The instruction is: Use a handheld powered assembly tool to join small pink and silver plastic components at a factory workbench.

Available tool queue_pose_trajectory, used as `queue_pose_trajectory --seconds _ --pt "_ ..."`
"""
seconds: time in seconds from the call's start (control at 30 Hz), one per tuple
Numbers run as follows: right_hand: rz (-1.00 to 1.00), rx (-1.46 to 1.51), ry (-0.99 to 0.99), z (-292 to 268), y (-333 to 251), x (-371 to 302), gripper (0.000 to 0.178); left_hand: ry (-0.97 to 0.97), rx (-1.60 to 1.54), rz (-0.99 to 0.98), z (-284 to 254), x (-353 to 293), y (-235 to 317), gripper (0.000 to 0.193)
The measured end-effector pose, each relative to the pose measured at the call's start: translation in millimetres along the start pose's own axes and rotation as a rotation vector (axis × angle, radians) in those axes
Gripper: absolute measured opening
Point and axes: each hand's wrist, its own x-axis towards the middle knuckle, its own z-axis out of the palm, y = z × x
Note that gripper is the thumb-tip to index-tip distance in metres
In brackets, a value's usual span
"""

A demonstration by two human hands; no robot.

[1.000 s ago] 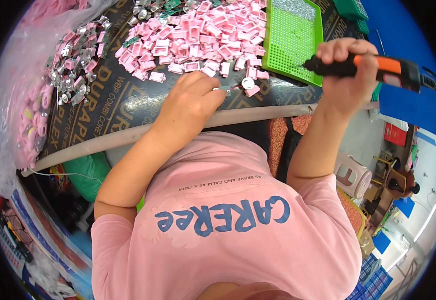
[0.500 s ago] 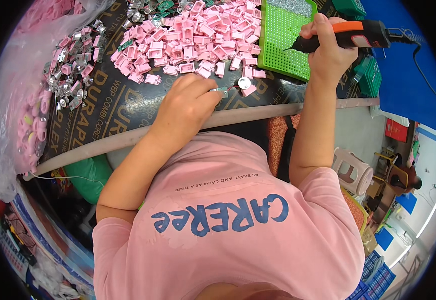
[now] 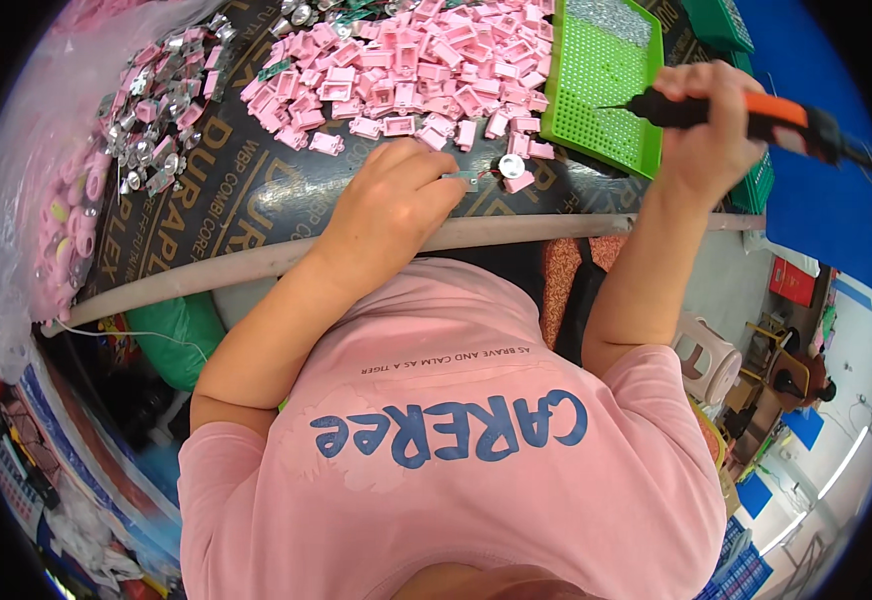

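My right hand (image 3: 711, 130) is wrapped round a black and orange electric screwdriver (image 3: 778, 110). The thin bit points left, over the green perforated tray (image 3: 596, 75). Near the table's front edge my left hand (image 3: 391, 205) rests with its fingertips pinched on a small green circuit board (image 3: 470, 180). Red wire runs beside the board to a round silver reflector (image 3: 512, 166), which sits against a small pink plastic housing (image 3: 520, 183). What the thumb does is hidden beneath the hand.
Beyond my left hand lies a heap of pink housings (image 3: 406, 65). Reflector assemblies with wires (image 3: 161, 110) are piled to the left, beside a clear plastic bag (image 3: 26, 230) with pink parts. Silver screws (image 3: 611, 20) fill the tray's far end. Green bins (image 3: 751, 190) stand at right.
The whole view has shifted slightly. My right hand has moved a little right and the screwdriver's rear end has dipped. My left hand keeps its hold on the circuit board.
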Motion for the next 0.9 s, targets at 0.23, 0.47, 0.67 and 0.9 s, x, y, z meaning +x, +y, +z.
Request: queue_pose_trajectory --seconds 0.23,0.47,0.67,0.9 --pt "0.241 0.296 -0.323 57 -13 -53 0.011 0.015 -0.025 0.013 4 -3 -4 0.029" --pt "0.175 0.107 -0.336 87 4 -79 0.029 0.031 -0.016 0.031 4 -3 -2 0.027" --pt "0.213 0.096 -0.311 90 6 -84 0.030 0.017 0.012 0.017 4 -3 0 0.014" --pt "0.184 0.099 -0.309 92 11 -85 0.027 0.027 0.012 0.030 4 -1 0 0.012"
